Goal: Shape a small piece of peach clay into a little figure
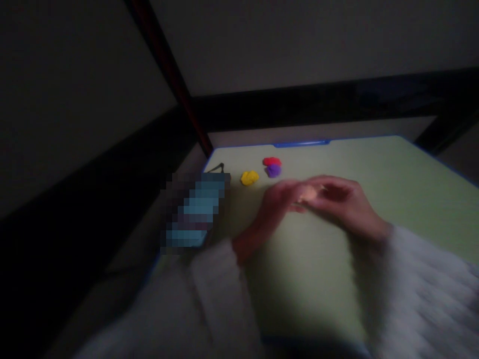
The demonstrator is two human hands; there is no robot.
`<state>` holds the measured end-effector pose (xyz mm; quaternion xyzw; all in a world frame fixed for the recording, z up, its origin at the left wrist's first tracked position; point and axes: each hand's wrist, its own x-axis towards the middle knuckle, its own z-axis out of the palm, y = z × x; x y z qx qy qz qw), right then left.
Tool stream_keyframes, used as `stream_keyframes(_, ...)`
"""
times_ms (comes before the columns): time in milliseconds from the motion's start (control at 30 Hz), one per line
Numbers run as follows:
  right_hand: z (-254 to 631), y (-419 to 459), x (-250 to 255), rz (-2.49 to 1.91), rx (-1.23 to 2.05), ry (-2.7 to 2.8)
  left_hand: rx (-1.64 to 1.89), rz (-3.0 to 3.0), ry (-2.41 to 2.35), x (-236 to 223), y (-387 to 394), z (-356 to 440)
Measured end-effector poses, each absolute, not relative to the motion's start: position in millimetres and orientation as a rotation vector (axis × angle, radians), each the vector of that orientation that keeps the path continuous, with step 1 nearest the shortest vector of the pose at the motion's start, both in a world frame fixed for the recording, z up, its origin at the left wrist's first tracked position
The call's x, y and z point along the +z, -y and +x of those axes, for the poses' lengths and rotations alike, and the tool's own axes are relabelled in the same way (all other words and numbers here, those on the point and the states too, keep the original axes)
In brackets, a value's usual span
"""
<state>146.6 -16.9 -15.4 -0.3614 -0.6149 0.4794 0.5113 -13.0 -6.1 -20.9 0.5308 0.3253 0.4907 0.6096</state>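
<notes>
My left hand (275, 207) and my right hand (342, 202) meet over the middle of a pale green board (392, 169). Their fingers are pressed together around a small pale lump (309, 195) that I cannot make out clearly; the picture is dim and smeared. Both wrists are in fuzzy white sleeves. Beyond the hands on the board lie a yellow clay lump (249, 177), a red clay lump (272, 161) and a purple clay lump (273, 170), the red and purple touching.
A blurred-out flat object (196, 212) lies at the board's left edge. The board has a blue rim (301, 143) with a handle at the far side. A dark frame (299, 102) and a slanting pole (168, 67) stand behind.
</notes>
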Motion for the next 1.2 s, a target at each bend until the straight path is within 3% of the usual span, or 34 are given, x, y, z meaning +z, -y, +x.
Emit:
stream_keyframes(567, 147.0, 14.9, -16.4, -0.824, 0.787, 1.674, 1.149, 1.489, -0.818, -24.7, 2.7, -16.7)
stream_keyframes(767, 147.6, 13.7, -16.8, -0.81, 0.854, 1.585, 1.413, 1.561, -0.949, -19.9, 0.3, -18.2)
stream_keyframes(1200, 148.6, 11.4, -17.5, -0.768, 0.828, 1.593, 1.523, 1.87, -0.959, -20.4, 3.4, -18.9)
